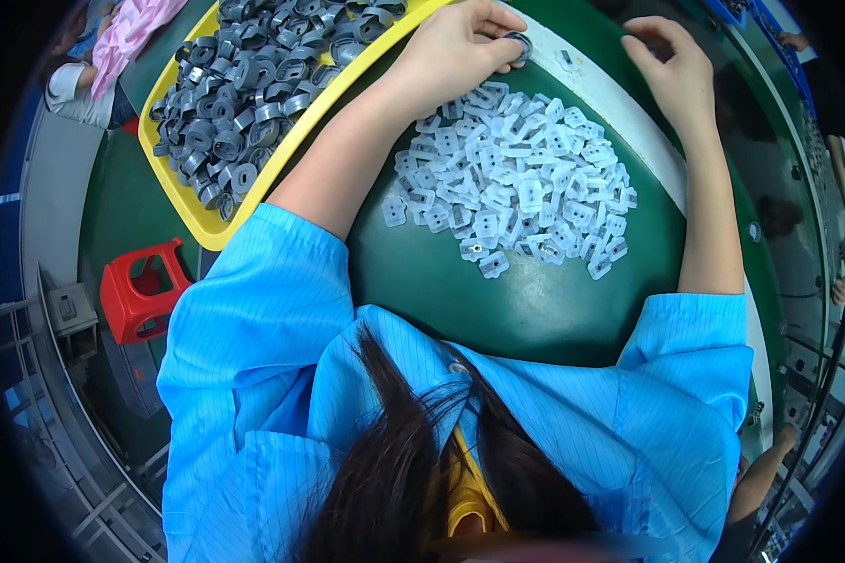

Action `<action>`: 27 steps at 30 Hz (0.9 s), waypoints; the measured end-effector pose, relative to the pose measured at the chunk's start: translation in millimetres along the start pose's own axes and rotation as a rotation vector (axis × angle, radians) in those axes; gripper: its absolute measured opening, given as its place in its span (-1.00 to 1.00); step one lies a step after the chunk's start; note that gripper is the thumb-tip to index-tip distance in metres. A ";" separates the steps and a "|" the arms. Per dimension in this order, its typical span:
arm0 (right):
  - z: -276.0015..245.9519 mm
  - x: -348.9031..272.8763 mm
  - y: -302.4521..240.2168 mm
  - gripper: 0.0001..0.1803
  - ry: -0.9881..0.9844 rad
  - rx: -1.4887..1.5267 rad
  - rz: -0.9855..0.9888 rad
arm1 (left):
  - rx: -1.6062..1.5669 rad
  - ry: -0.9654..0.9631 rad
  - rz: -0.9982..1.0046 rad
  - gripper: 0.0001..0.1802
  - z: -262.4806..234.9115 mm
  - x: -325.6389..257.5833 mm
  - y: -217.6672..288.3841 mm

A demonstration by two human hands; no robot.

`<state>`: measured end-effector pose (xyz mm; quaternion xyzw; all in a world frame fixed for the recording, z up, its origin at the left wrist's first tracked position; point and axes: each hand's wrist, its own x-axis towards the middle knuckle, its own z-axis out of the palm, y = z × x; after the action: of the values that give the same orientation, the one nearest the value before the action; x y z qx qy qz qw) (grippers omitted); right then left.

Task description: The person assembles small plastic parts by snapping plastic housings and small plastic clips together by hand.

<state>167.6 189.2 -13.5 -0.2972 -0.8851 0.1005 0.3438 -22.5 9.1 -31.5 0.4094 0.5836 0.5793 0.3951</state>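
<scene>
While your left hand [460, 47] pinches a grey metal ring [519, 44], your right hand [676, 70] rests loosely curled and empty at one o'clock of the translucent plastic clips [516, 183].

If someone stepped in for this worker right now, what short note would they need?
Left hand: pinching one grey metal ring part at the white belt strip.
Right hand: nothing visibly held, fingers curled over the strip.
Yellow plastic tray, left: heaped with grey metal parts.
Pile of clear plastic clips lies between the arms on the green table.
Finished count: cannot tell. Both heaps remain large.
</scene>
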 end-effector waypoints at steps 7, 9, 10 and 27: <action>6.6 -8.6 -39.0 -0.76 -0.335 0.260 -0.078 | -0.238 -0.067 -0.080 -0.68 2.5 0.7 4.4; 6.4 -10.2 -46.3 -0.76 -0.307 0.226 -0.255 | -0.218 -0.056 0.014 -0.65 5.7 -0.6 3.7; 5.1 -12.5 -46.9 -0.76 -0.310 0.222 -0.249 | -0.222 -0.061 0.010 -0.65 9.3 -2.9 7.1; 1.0 -17.5 -76.8 -0.76 -0.376 0.772 0.172 | 0.322 0.174 0.268 -0.76 32.6 -23.9 35.5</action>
<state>142.1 117.2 5.5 -0.1962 -0.8017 0.5048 0.2528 17.1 -2.0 3.1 0.4896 0.6407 0.5593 0.1924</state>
